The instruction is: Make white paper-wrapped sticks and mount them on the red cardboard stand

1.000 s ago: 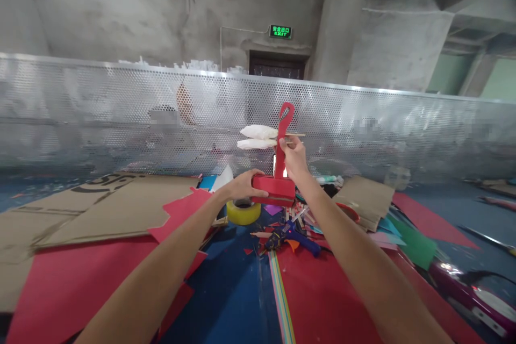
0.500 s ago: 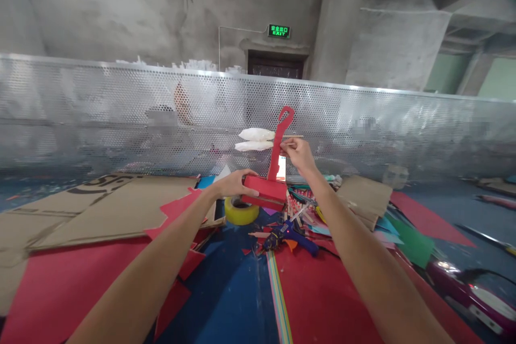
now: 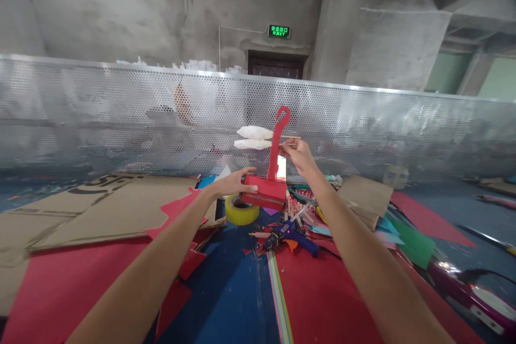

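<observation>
My left hand [image 3: 236,183] grips the left end of a red box [image 3: 265,191], thumb on its front face. From the top of the box rises a red upright [image 3: 276,150] with a curled, hook-shaped top. Two white, pointed pieces [image 3: 253,133] lie level, one above the other, on its left side. Thin sticks [image 3: 292,137] stick out on its right side. The fingertips of my right hand [image 3: 296,151] pinch the lower stick close to the upright. A lit phone screen [image 3: 281,168] shows behind the upright.
Yellow tape roll [image 3: 242,213] sits below the box. A blue glue gun [image 3: 296,235] lies right of it. Cardboard [image 3: 108,212] and red sheets [image 3: 80,290] spread left. Scissors, coloured paper and a purple device [image 3: 470,298] are right. A perforated metal screen [image 3: 209,118] stands behind.
The red upright's hooked top and the white pieces have shifted slightly left. Both hands keep their holds, with the left thumb moved slightly.
</observation>
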`<state>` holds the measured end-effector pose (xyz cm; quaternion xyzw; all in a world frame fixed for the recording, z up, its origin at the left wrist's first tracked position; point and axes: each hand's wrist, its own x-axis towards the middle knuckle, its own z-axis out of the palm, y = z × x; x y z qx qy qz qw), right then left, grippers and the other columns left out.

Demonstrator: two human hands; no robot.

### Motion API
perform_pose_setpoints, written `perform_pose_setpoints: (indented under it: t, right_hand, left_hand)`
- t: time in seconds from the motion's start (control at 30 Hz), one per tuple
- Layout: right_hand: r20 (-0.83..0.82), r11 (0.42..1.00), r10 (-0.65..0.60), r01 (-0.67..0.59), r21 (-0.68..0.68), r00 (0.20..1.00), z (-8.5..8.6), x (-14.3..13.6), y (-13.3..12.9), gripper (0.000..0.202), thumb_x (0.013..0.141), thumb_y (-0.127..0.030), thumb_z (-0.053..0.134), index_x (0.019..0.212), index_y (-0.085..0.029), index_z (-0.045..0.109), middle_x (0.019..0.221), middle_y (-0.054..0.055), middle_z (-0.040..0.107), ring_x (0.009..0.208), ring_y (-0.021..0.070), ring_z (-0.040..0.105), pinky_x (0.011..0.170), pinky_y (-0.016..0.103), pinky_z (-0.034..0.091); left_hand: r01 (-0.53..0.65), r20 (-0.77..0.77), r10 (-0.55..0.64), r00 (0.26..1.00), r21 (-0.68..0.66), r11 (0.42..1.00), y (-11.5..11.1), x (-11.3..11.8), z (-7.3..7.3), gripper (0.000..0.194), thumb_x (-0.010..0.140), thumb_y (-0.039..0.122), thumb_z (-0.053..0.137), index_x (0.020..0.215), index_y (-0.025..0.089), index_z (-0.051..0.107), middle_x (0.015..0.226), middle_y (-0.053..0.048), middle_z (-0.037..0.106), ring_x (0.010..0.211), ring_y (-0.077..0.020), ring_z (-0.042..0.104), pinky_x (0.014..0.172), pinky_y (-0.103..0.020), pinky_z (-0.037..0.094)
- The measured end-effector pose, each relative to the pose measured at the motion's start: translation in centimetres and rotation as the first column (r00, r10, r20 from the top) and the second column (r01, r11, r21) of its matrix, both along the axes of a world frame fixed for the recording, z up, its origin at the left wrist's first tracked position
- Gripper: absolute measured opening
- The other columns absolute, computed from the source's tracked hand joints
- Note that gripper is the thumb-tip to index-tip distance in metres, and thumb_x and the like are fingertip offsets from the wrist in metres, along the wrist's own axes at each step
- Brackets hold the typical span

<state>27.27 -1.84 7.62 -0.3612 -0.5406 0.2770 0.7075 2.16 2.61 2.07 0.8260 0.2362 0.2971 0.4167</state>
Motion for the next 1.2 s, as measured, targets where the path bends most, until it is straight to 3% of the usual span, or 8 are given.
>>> perform_pose_setpoints:
  t: [0.07, 0.17, 0.3, 0.43, 0.63, 0.93, 1.2]
  right_hand:
    - [-0.018, 1.000, -0.010, 0.010, -0.001, 1.000, 0.0, 0.0, -0.1, 0.023, 0.077, -0.028, 0.076, 0.079, -0.019, 0.055, 0.074, 0.003, 0.072, 0.071, 0.0159, 0.071, 0.078, 0.034, 0.060]
    - [-0.031, 1.000, 0.010, -0.009, 0.008, 0.999, 0.1, -0.1, -0.3, 0.021, 0.075, -0.028, 0.077, 0.078, -0.019, 0.058, 0.073, 0.003, 0.072, 0.071, 0.0163, 0.071, 0.079, 0.034, 0.060]
    - [0.001, 0.997, 0.062, -0.062, 0.034, 0.998, 0.2, -0.6, -0.3, 0.024, 0.070, -0.032, 0.081, 0.075, -0.018, 0.062, 0.072, 0.003, 0.072, 0.072, 0.0173, 0.072, 0.081, 0.036, 0.059]
    - [0.034, 0.996, 0.071, -0.073, 0.043, 0.997, 0.3, -1.0, -0.4, 0.028, 0.066, -0.038, 0.083, 0.073, -0.019, 0.065, 0.072, 0.003, 0.073, 0.072, 0.0170, 0.071, 0.081, 0.036, 0.059]
    - [0.051, 0.997, 0.058, -0.061, 0.049, 0.997, 0.5, -1.2, -0.8, 0.032, 0.061, -0.041, 0.086, 0.073, -0.018, 0.066, 0.071, 0.003, 0.072, 0.070, 0.0172, 0.070, 0.079, 0.037, 0.059]
    - [0.114, 0.996, 0.058, -0.065, 0.059, 0.992, 0.3, -1.3, -0.7, 0.038, 0.061, -0.048, 0.086, 0.074, -0.018, 0.067, 0.073, 0.004, 0.072, 0.069, 0.0172, 0.070, 0.079, 0.037, 0.059]
    - [0.186, 0.995, -0.003, -0.015, 0.095, 0.983, 0.8, -1.2, -1.0, 0.039, 0.061, -0.050, 0.084, 0.072, -0.018, 0.066, 0.071, 0.005, 0.071, 0.069, 0.0205, 0.070, 0.077, 0.041, 0.060]
  left_hand:
    - [-0.099, 0.215, 0.115, 0.970, -0.082, 0.992, 0.3, 0.3, 0.4, 0.075, 0.075, 0.046, 0.076, 0.140, 0.025, 0.047, 0.139, -0.015, 0.055, 0.119, -0.0294, 0.060, 0.094, -0.040, 0.052]
    - [-0.160, 0.535, 0.232, 0.812, -0.178, 0.971, 0.0, 1.2, 1.7, 0.059, 0.085, 0.049, 0.067, 0.135, 0.024, 0.046, 0.135, -0.014, 0.058, 0.112, -0.0241, 0.064, 0.095, -0.040, 0.052]
    - [-0.177, 0.688, 0.222, 0.690, -0.137, 0.975, -1.5, 2.3, 3.8, 0.031, 0.086, 0.038, 0.067, 0.108, 0.016, 0.061, 0.112, -0.011, 0.070, 0.097, -0.0190, 0.070, 0.095, -0.037, 0.053]
    - [-0.168, 0.765, 0.211, 0.609, -0.136, 0.976, -2.3, 2.1, 5.1, 0.028, 0.081, 0.026, 0.073, 0.104, 0.016, 0.061, 0.095, -0.006, 0.072, 0.085, -0.0166, 0.071, 0.092, -0.038, 0.056]
    - [-0.176, 0.719, 0.202, 0.665, -0.112, 0.978, -2.0, 1.0, 5.3, 0.033, 0.074, 0.027, 0.079, 0.100, 0.011, 0.067, 0.088, -0.007, 0.071, 0.084, -0.0161, 0.069, 0.093, -0.037, 0.056]
    - [-0.150, 0.738, 0.213, 0.641, -0.153, 0.977, -2.5, 1.2, 5.5, 0.037, 0.067, 0.029, 0.084, 0.098, 0.012, 0.072, 0.083, -0.004, 0.072, 0.078, -0.0122, 0.068, 0.087, -0.030, 0.057]
    - [-0.152, 0.730, 0.236, 0.641, -0.180, 0.972, -2.6, 1.7, 4.7, 0.040, 0.066, 0.033, 0.085, 0.098, 0.010, 0.073, 0.090, -0.006, 0.073, 0.081, -0.0137, 0.068, 0.086, -0.029, 0.057]
